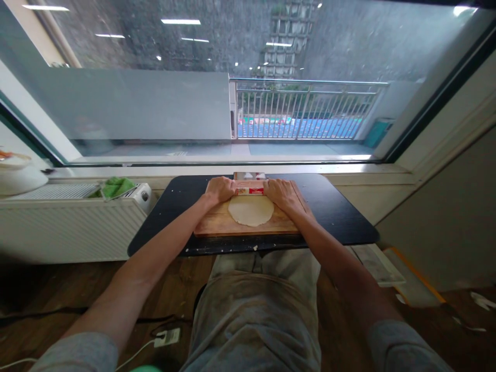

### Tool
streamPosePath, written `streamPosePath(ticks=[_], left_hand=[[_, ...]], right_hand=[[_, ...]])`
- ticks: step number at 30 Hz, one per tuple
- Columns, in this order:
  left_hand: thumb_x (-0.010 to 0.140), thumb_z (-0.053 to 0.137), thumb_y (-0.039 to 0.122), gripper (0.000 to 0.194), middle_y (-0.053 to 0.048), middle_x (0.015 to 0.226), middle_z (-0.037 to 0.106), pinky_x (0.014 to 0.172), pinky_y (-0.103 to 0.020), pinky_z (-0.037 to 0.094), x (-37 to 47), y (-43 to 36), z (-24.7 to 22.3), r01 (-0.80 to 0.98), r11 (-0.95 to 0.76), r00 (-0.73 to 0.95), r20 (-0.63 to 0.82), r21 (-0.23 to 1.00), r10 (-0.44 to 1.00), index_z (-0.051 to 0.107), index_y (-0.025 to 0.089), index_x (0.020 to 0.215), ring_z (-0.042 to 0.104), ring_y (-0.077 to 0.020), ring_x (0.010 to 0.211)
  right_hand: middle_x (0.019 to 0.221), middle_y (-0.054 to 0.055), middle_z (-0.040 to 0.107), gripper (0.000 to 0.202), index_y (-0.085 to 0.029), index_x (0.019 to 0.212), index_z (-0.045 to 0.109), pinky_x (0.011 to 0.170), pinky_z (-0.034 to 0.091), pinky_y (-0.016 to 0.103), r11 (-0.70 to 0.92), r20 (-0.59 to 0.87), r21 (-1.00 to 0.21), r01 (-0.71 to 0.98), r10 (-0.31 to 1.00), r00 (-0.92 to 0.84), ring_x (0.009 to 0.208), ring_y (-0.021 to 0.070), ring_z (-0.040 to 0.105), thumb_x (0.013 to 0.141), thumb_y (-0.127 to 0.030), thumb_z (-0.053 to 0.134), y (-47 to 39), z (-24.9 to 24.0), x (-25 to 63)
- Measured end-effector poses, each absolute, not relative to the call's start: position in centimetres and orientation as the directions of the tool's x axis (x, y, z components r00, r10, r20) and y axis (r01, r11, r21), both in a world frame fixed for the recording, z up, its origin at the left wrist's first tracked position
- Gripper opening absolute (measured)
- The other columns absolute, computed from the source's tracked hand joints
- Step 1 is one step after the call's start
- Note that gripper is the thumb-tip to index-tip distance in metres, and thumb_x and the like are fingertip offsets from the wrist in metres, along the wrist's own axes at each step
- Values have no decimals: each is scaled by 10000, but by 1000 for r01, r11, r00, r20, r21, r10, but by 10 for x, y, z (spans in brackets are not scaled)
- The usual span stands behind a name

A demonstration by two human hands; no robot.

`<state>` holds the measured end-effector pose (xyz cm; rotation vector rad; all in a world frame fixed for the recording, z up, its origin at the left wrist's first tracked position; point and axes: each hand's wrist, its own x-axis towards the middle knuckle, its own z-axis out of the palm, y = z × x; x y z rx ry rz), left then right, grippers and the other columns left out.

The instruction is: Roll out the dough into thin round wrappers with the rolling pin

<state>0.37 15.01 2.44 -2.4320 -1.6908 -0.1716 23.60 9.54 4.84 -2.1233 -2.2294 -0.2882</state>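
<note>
A flat, roughly round sheet of pale dough (251, 210) lies on a wooden board (217, 226). Across its far edge is a rolling pin (250, 191) with a red and white label. My left hand (220, 189) is closed on the pin's left end, and my right hand (281, 193) is closed on its right end. The fingers of both hands are bent over the pin and partly hidden. Just beyond the pin, a small printed packet or card (250, 176) shows at the board's far side; what it is I cannot tell.
The board rests on a black table (333, 217) with small crumbs along its near edge. Beyond stands a large window over a railing (306, 111). At the left, a green cloth (117, 187) lies on a white radiator (73, 227). A power strip (167, 337) sits on the floor.
</note>
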Motion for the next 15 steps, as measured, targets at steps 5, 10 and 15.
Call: streamPosePath(ticks=[5,10,15], left_hand=[[1075,394,365,524,-206,1090,827,844,-370,566,-2,128,24,923,-371,384,206,-101,900,861,129,1048,794,-302,988],[1077,363,343,529,-205,1090,820,816,-370,544,-6,98,22,899,-425,438,194,-107,878,838,120,1015,784,-295,972],[1076,370,373,514,-178,1091,822,791,-356,531,-7,69,22,908,-413,419,185,-72,889,824,137,1023,781,-289,985]], right_hand=[[1184,209,815,452,-122,1190,802,926,521,330,196,182,163,967,957,-225,1071,284,777,1118,-213,365,73,45,240],[1167,206,801,381,-96,1178,770,934,496,328,304,176,242,921,920,-350,1087,281,740,1094,-136,401,50,39,248],[1138,180,799,376,-115,1140,764,882,486,323,300,173,208,931,926,-336,1036,260,733,1121,-180,394,34,27,250]])
